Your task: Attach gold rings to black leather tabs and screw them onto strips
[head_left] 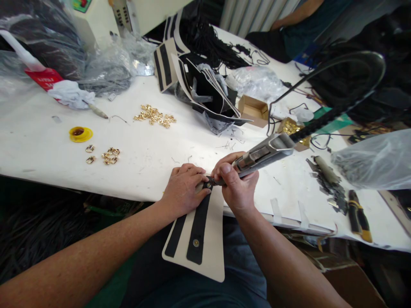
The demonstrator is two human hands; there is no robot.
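Observation:
A beige panel (214, 244) with black straps hangs partly over the table's front edge, above my lap. My left hand (183, 188) presses on its upper end, thumb and fingers gripping about the end of the longer black strap (202, 214). A round gold-coloured fitting (195, 243) sits near that strap's lower end. My right hand (239, 186) is wrapped around a grey power screwdriver (263, 154) with a thick black cord. The tool is tilted, its tip down at the strap beside my left fingertips; the exact contact point is hidden by my fingers.
Gold metal fittings (154, 116) lie in piles left of centre, near a yellow dish (81, 134). Behind stand an unfinished black-and-beige bag (205, 90) and a small cardboard box (253, 110). Black-and-yellow pliers (358, 216) lie right. Another person's arm (297, 15) shows at the back.

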